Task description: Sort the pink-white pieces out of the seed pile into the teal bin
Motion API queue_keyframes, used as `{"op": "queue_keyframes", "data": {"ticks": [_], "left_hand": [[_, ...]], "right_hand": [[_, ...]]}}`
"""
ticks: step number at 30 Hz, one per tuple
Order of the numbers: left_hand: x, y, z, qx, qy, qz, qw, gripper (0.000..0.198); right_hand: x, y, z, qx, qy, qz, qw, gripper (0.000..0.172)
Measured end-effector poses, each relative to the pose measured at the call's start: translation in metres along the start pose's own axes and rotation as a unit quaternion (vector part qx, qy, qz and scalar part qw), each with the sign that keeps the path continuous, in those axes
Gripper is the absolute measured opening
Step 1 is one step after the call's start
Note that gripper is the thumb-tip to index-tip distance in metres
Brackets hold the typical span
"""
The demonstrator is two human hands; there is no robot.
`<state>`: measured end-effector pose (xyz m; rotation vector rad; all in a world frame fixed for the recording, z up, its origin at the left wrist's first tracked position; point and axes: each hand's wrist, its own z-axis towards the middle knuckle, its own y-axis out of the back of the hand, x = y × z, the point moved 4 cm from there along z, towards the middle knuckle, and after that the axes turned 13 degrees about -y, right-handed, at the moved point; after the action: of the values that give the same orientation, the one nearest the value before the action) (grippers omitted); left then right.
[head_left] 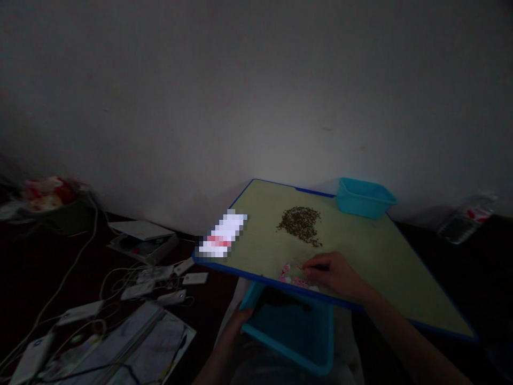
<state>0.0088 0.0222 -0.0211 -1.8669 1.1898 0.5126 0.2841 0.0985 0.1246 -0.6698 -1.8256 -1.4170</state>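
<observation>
My left hand (pixel 239 321) grips the left rim of a light-blue plastic basin (pixel 329 342), held over my lap below the table's front edge. Dark contents lie inside that basin, too dim to name. Over the front of the low table (pixel 360 251), my right hand (pixel 334 274) is closed in a pinch. Whatever its fingertips hold is too small to make out. Small pink-and-white pieces (pixel 285 270) lie beside and under these fingers, near the front edge. Beyond them a loose pile of small brown grains or seeds (pixel 300 222) is spread on the tabletop.
A second blue basin (pixel 364 200) stands at the table's back right corner. A blurred-out phone-like bright screen (pixel 223 235) lies at the left edge. White power banks or chargers (pixel 170 297) with tangled cables cover the floor at left. A plain wall (pixel 256 96) rises behind.
</observation>
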Motion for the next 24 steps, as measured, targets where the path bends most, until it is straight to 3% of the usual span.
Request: {"op": "queue_keyframes", "data": {"ticks": [5,9,15,18,21,24], "left_hand": [[-0.004,0.005,0.001,-0.003,-0.003,0.002,1.000,0.079],[-0.014,0.013,0.001,-0.046,-0.010,-0.005,0.999,0.071],[-0.024,0.020,0.000,-0.061,-0.031,0.005,0.998,0.062],[-0.026,0.019,-0.003,-0.067,-0.034,0.007,0.997,0.064],[-0.027,0.016,-0.006,-0.055,-0.032,0.009,0.998,0.064],[-0.027,0.013,-0.007,-0.054,-0.028,0.014,0.998,0.064]], "right_hand": [[0.000,0.001,0.010,-0.002,-0.017,0.021,1.000,0.028],[0.012,-0.006,0.020,-0.021,0.001,0.001,1.000,0.026],[0.031,-0.028,0.025,0.016,0.016,0.018,1.000,0.025],[0.030,-0.029,0.024,0.019,0.024,0.015,0.999,0.025],[0.020,-0.009,0.024,-0.001,0.023,0.003,1.000,0.027],[0.005,0.035,0.026,-0.067,0.006,0.008,0.998,0.029]]}}
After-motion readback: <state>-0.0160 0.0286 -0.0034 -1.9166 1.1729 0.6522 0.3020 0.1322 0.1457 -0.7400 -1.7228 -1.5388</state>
